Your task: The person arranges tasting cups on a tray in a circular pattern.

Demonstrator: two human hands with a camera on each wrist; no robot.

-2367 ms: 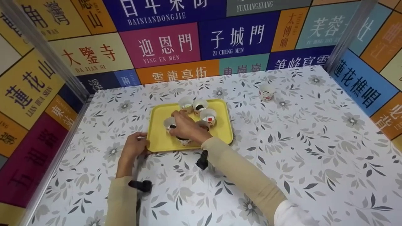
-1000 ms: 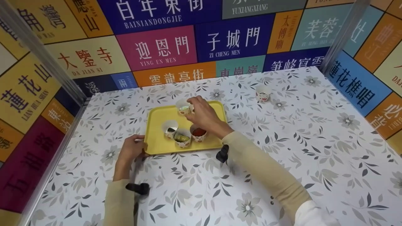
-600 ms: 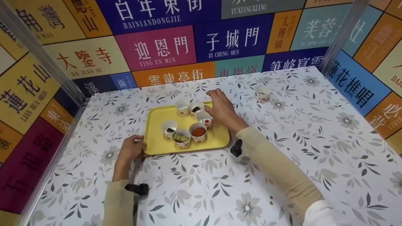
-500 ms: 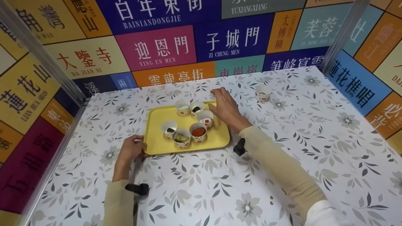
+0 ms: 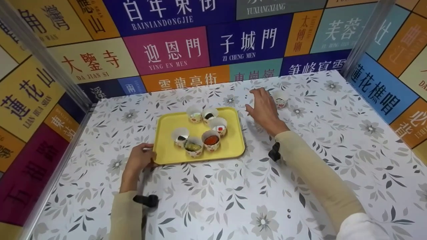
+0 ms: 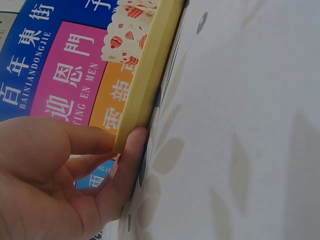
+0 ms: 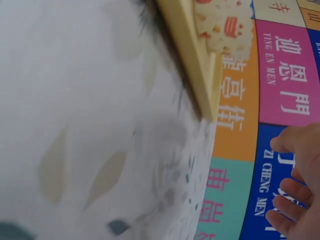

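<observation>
A yellow tray [image 5: 165, 126] carries several printed paper cups with small items in them. My left hand [image 5: 140, 156] holds its left edge; in the left wrist view the thumb lies on one side of the rim and fingers on the other. At the tray's front are a cup with orange-red contents [image 5: 211, 147] and a cup with yellow-green contents [image 5: 194, 153]. Another paper cup [image 5: 282, 104] stands on the table, partly behind my right hand [image 5: 266, 110]. That hand has its fingers spread, holding nothing; whether it touches the cup I cannot tell.
White cloth with grey leaves and flowers covers the table [image 5: 213, 200]. Behind it rises a wall of coloured sign panels [image 5: 166, 50]. Clear panels with upright edges [image 5: 363, 36] flank both sides.
My right hand has left the cups on the tray and moved right, to beside the lone cup. The left hand keeps its hold on the tray's edge.
</observation>
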